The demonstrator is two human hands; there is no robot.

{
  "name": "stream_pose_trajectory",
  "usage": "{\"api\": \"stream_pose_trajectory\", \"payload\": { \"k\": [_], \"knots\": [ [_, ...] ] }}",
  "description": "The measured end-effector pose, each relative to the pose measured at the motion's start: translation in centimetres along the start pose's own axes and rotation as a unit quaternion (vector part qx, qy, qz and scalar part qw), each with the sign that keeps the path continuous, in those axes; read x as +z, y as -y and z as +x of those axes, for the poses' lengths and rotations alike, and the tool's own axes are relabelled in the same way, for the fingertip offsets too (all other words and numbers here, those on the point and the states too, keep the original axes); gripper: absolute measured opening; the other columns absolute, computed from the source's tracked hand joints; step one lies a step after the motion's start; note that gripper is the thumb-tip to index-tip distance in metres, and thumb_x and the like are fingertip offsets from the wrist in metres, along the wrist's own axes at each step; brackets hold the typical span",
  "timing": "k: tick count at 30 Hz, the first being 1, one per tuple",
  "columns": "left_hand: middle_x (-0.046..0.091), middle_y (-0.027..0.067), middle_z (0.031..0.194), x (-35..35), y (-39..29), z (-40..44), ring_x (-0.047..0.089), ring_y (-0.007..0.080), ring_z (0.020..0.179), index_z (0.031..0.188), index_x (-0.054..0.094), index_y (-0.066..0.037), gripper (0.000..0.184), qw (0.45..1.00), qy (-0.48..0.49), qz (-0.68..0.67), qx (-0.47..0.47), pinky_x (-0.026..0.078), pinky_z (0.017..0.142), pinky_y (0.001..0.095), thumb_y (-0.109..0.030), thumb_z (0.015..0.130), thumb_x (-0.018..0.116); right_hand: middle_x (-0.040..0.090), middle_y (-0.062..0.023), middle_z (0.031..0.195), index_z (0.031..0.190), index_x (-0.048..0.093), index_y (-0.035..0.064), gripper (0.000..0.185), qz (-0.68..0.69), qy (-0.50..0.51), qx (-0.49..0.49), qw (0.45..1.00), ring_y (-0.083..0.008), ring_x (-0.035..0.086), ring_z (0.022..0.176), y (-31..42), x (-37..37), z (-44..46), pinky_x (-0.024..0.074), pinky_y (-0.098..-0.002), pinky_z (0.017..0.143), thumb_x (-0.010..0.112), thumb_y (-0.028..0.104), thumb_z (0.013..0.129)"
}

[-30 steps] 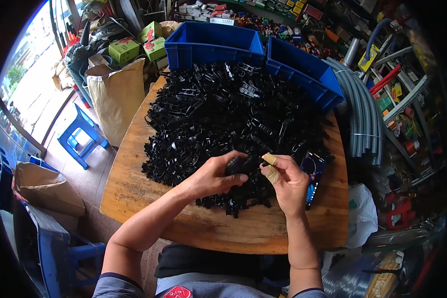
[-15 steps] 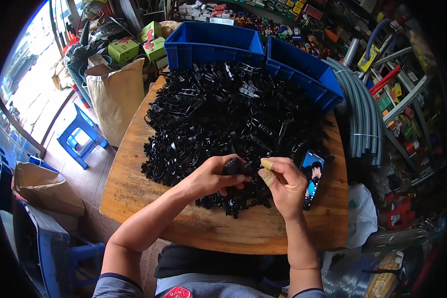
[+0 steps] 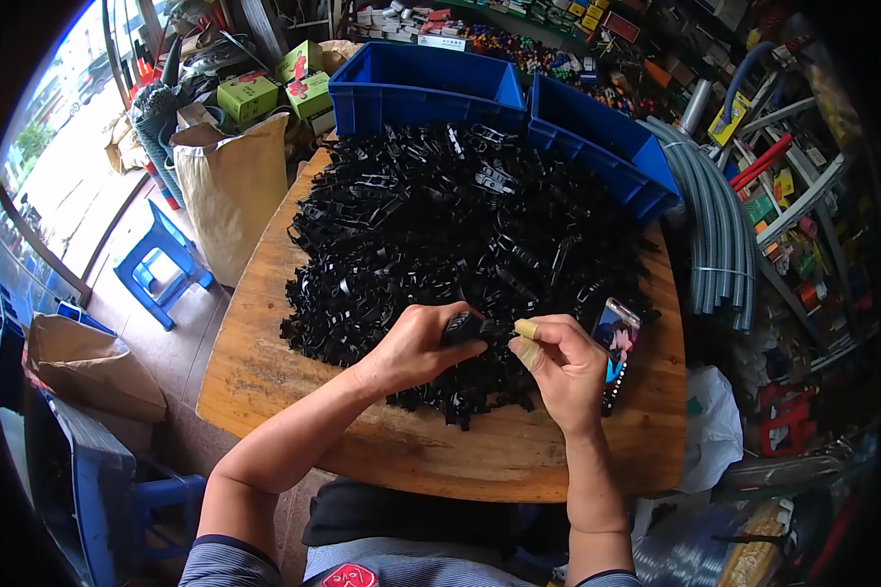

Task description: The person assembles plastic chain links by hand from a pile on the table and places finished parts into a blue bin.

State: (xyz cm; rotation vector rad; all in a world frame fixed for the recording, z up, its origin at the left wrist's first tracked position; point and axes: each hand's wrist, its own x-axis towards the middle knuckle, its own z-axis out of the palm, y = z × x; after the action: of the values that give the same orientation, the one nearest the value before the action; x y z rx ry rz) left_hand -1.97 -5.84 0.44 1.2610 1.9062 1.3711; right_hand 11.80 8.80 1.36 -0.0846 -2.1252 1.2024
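Observation:
My left hand (image 3: 416,344) is closed around a black plastic part (image 3: 462,329), thumb along its near side. Just to the right, my right hand (image 3: 570,372) has its thumb and forefinger, both in yellowish finger covers, brought together in a pinch at the part's right end. Whatever sits between those fingertips is too small and dark to make out. Both hands are above the near edge of a wide heap of black plastic pieces (image 3: 411,225), which lies on the wooden table (image 3: 264,391).
Two blue bins (image 3: 426,98) stand behind the heap. A phone (image 3: 619,342) with a lit screen lies right of my right hand. Grey coiled hose (image 3: 719,235) is beyond the table's right edge. A blue stool (image 3: 162,264) and a brown sack (image 3: 230,196) stand left.
My left fingers have drawn in under the black part, and the hands stay almost in place. The phone's screen picture is different.

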Motion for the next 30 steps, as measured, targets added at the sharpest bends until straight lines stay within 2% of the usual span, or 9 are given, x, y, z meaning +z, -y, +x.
{"api": "stream_pose_trajectory", "payload": {
  "k": [5, 11, 14, 17, 21, 25, 26, 29, 30],
  "knots": [
    [0.066, 0.0178, 0.090, -0.1, 0.6, 0.1, 0.067, 0.0295, 0.084, 0.100, 0.063, 0.001, 0.030, 0.988, -0.023, 0.095, 0.122, 0.051, 0.072, 0.0347, -0.017, 0.077, 0.072, 0.062, -0.0076, 0.083, 0.103, 0.064, -0.0042, 0.022, 0.001, 0.105, 0.051, 0.993, -0.0109, 0.060, 0.070, -0.5, -1.0, 0.1, 0.0481, -0.0235, 0.060, 0.068, 0.005, 0.083],
    [0.066, 0.0179, 0.089, -0.6, -0.7, -0.8, 0.066, 0.0314, 0.084, 0.098, 0.062, 0.002, 0.029, 0.990, 0.003, 0.078, 0.114, 0.051, 0.072, 0.0354, -0.015, 0.077, 0.072, 0.057, -0.0055, 0.073, 0.105, 0.064, -0.0048, 0.023, 0.052, 0.156, 0.053, 0.985, -0.0102, 0.057, 0.062, -0.4, -1.1, 0.2, 0.0454, -0.0232, 0.055, 0.063, 0.011, 0.088],
    [0.066, 0.0184, 0.085, -0.3, -1.0, -1.1, 0.067, 0.0304, 0.081, 0.098, 0.062, 0.002, 0.029, 0.990, 0.015, 0.081, 0.111, 0.051, 0.070, 0.0344, -0.014, 0.076, 0.072, 0.057, -0.0051, 0.071, 0.103, 0.064, -0.0046, 0.023, 0.073, 0.187, 0.061, 0.978, -0.0098, 0.057, 0.061, -0.1, -1.9, 0.4, 0.0448, -0.0230, 0.054, 0.063, 0.013, 0.088],
    [0.066, 0.0178, 0.079, 0.1, -0.9, -1.1, 0.067, 0.0271, 0.075, 0.097, 0.062, 0.001, 0.028, 0.990, -0.016, 0.041, 0.133, 0.050, 0.066, 0.0335, -0.013, 0.076, 0.072, 0.057, -0.0051, 0.071, 0.102, 0.064, -0.0044, 0.023, 0.002, 0.160, 0.048, 0.986, -0.0094, 0.056, 0.060, 0.3, -1.5, 0.2, 0.0439, -0.0231, 0.053, 0.063, 0.014, 0.089],
    [0.065, 0.0106, 0.072, 0.2, -1.0, -1.2, 0.062, 0.0150, 0.065, 0.096, 0.063, 0.001, 0.025, 0.997, -0.013, 0.008, 0.071, 0.048, 0.060, 0.0306, -0.014, 0.078, 0.071, 0.057, -0.0059, 0.069, 0.102, 0.065, -0.0037, 0.025, 0.028, 0.156, 0.063, 0.985, -0.0104, 0.055, 0.057, 0.4, -1.4, 0.3, 0.0428, -0.0241, 0.051, 0.064, 0.017, 0.088],
    [0.063, 0.0035, 0.070, -0.5, -1.7, -0.8, 0.054, 0.0070, 0.063, 0.092, 0.063, 0.000, 0.020, 0.997, 0.029, -0.065, -0.021, 0.044, 0.058, 0.0269, -0.015, 0.081, 0.069, 0.059, -0.0090, 0.089, 0.119, 0.057, -0.0020, 0.040, -0.056, 0.117, -0.058, 0.990, -0.0133, 0.057, 0.069, 0.9, 0.1, 0.4, 0.0471, -0.0260, 0.059, 0.066, 0.017, 0.085],
    [0.063, 0.0038, 0.069, -0.6, -1.3, -0.8, 0.055, 0.0078, 0.064, 0.090, 0.063, 0.001, 0.019, 0.996, 0.038, -0.083, -0.021, 0.044, 0.058, 0.0278, -0.015, 0.081, 0.069, 0.058, -0.0126, 0.097, 0.124, 0.053, -0.0023, 0.048, -0.075, 0.165, -0.072, 0.981, -0.0184, 0.061, 0.075, 0.7, -0.2, 0.4, 0.0503, -0.0289, 0.065, 0.068, 0.015, 0.082],
    [0.064, 0.0003, 0.070, -0.8, -0.6, -0.7, 0.055, 0.0069, 0.067, 0.087, 0.064, -0.001, 0.017, 0.987, 0.080, -0.126, -0.057, 0.043, 0.061, 0.0257, -0.016, 0.081, 0.068, 0.059, -0.0153, 0.097, 0.122, 0.054, -0.0031, 0.047, -0.149, 0.177, -0.142, 0.962, -0.0246, 0.063, 0.077, 0.0, -0.1, 0.1, 0.0524, -0.0321, 0.066, 0.069, 0.009, 0.079],
    [0.064, 0.0003, 0.071, -1.1, -0.4, -0.7, 0.055, 0.0069, 0.067, 0.089, 0.065, -0.001, 0.018, 0.981, 0.099, -0.149, -0.079, 0.043, 0.061, 0.0245, -0.016, 0.081, 0.069, 0.059, -0.0167, 0.098, 0.122, 0.054, -0.0037, 0.046, -0.096, 0.201, -0.087, 0.971, -0.0281, 0.064, 0.080, 0.7, -0.4, 0.1, 0.0534, -0.0342, 0.066, 0.068, 0.002, 0.078]
  ]
}}
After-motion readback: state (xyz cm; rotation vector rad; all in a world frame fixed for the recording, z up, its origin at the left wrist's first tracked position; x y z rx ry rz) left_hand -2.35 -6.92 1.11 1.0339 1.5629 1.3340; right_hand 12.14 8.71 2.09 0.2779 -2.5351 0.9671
